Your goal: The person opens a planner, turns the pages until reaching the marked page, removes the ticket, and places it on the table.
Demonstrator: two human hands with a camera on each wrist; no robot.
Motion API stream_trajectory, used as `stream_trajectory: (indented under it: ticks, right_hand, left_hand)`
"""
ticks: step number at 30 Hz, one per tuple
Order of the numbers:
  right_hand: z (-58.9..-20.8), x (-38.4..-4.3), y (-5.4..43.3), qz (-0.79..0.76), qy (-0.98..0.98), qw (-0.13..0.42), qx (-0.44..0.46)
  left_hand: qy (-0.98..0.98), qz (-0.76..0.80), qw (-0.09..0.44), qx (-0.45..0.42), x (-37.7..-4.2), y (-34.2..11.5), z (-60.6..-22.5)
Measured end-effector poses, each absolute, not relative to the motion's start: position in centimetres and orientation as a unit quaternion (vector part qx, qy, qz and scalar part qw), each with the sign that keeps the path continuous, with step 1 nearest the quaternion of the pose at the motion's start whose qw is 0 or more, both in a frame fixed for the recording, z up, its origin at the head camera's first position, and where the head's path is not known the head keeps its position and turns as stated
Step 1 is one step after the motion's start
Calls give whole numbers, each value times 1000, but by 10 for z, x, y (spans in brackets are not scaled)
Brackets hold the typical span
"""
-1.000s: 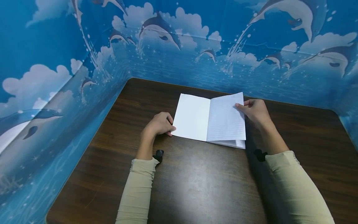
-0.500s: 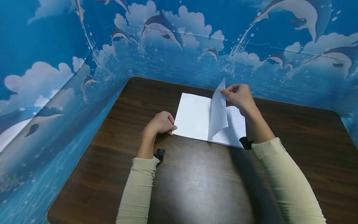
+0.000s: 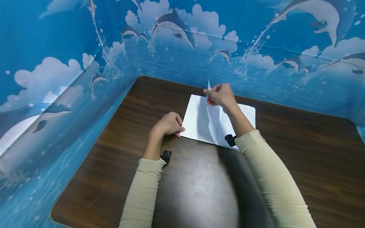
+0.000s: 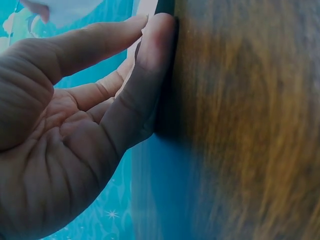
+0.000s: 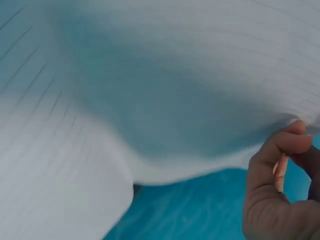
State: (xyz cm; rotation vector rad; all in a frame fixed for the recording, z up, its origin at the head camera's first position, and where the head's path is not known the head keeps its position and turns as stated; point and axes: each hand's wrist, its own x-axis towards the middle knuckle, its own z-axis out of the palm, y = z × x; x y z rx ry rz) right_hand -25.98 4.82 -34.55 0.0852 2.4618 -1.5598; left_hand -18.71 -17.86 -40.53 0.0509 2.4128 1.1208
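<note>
An open notebook (image 3: 195, 117) with white, lined pages lies on the dark wooden table. My right hand (image 3: 221, 95) pinches the upper outer part of one page (image 3: 215, 118), which stands raised and bowed over the middle of the notebook. In the right wrist view that lined page (image 5: 170, 100) curves toward the thumb and fingertips of the right hand (image 5: 282, 185). At the notebook's lower left corner my left hand (image 3: 169, 123) pinches the edge between thumb and fingers. The left wrist view shows the left hand (image 4: 75, 115) with thumb and index finger meeting at that edge.
The brown table (image 3: 128, 142) has rounded corners. A blue cloth (image 3: 176, 57) printed with dolphins and clouds hangs behind it and along the left side. A small black camera (image 3: 166, 156) sits at the left wrist, another black camera (image 3: 230, 140) at the right.
My right hand has moved leftward, carrying the page up from the right side to the notebook's middle. The left hand keeps its grip on the corner. The head view has shifted slightly.
</note>
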Motion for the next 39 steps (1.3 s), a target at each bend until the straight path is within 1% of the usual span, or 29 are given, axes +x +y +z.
stream_trajectory:
  ticks: [11,15,18,24,30,36,39]
  right_hand:
    - [-389,-266,3,-507,853,120,26]
    - [-404,-267,-7,-477,872,107,25]
    - [-410,-265,-11,-455,884,109,28]
    - [-415,-262,-16,-420,899,118,21]
    - [-413,-261,-18,-383,915,126,-16]
    - [-413,-260,-3,-291,947,100,-88]
    - [-409,-261,13,-252,957,97,-108]
  left_hand:
    - [864,441,243,-12,-189,-173,-406]
    - [862,450,234,-12,-187,-172,-408]
    - [856,464,227,-12,-187,-172,-408]
    - [843,485,231,-14,-186,-172,-405]
    - [872,440,213,-11,-186,-173,-405]
    - [884,423,198,-13,-186,-171,-407]
    - [884,422,198,-21,-186,-172,-407]
